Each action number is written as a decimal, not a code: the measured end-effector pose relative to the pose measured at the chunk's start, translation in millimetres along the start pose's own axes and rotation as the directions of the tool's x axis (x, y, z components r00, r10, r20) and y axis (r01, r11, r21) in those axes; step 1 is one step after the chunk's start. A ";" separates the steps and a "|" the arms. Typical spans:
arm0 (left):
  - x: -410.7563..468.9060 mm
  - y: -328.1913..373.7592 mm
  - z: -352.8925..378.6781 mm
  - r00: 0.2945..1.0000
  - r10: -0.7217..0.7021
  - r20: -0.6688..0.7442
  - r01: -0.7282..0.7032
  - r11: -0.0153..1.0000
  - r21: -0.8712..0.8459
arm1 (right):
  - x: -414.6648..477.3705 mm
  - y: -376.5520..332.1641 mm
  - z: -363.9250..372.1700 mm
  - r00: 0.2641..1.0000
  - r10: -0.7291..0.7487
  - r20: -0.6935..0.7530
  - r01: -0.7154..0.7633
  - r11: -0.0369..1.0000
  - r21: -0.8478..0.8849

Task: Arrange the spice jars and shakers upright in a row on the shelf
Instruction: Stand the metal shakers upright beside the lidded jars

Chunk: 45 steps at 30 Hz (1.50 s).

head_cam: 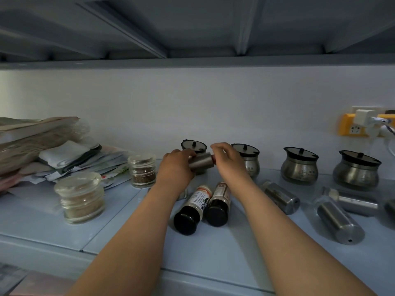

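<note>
A steel shaker is held sideways above the pale blue shelf. My left hand grips its left end and my right hand pinches its right end. Below them two dark bottles with black caps lie on their sides. Three steel shakers lie toppled to the right. Steel pots with lids stand upright along the back wall, and another pot is partly hidden behind my hands. Two glass jars stand at the left.
A pile of papers and packets fills the shelf's left back corner. A yellow socket strip with a white plug hangs on the wall at the right. Another shelf's underside runs close overhead.
</note>
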<state>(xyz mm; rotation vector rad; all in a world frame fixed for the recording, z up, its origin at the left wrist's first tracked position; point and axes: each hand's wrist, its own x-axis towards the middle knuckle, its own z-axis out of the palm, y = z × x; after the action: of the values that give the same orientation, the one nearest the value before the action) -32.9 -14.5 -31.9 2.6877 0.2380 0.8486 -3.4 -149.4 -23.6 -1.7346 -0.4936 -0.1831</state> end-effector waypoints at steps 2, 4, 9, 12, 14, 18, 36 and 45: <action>-1.5 0.6 -0.4 0.999 -0.001 -0.043 0.000 1.000 -0.011 | 0.2 -1.1 -0.6 1.000 -0.023 0.002 0.023 1.000 0.021; -2.9 2.5 -1.9 0.996 -0.001 -0.085 -0.002 0.999 -0.035 | 0.8 -2.9 -0.9 0.999 -0.045 0.004 0.044 0.998 0.050; -7.1 8.6 -7.6 0.991 -0.020 -0.131 0.005 0.994 -0.112 | 5.4 -3.4 -2.2 0.997 0.009 -0.083 0.005 0.986 0.167; -9.9 11.5 -10.0 0.987 -0.063 -0.149 0.019 0.960 -0.278 | 9.5 0.3 -3.5 0.992 0.062 -0.109 -0.037 0.976 0.216; -10.2 13.5 -9.9 0.984 -0.091 -0.156 0.020 0.914 -0.405 | 9.3 1.0 -3.1 0.996 0.082 -0.045 -0.069 0.969 0.237; -10.7 17.1 -7.1 0.987 -0.078 -0.144 0.003 0.889 -0.458 | 8.3 2.8 1.2 0.996 0.073 0.047 -0.083 0.960 0.266; -7.2 14.2 -2.0 0.987 -0.084 -0.135 -0.008 0.821 -0.571 | 10.5 5.0 7.4 0.998 0.058 0.001 -0.053 0.908 0.415; -4.7 14.5 -4.3 0.982 -0.165 -0.091 0.070 0.766 -0.638 | 6.8 2.5 7.6 0.996 -0.026 0.091 0.012 0.989 0.151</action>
<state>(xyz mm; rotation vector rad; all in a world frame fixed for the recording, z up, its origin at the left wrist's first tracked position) -38.2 -28.2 -26.1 1.9593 0.1181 0.8864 2.7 -140.9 -24.9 -1.5967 -0.5780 -0.0772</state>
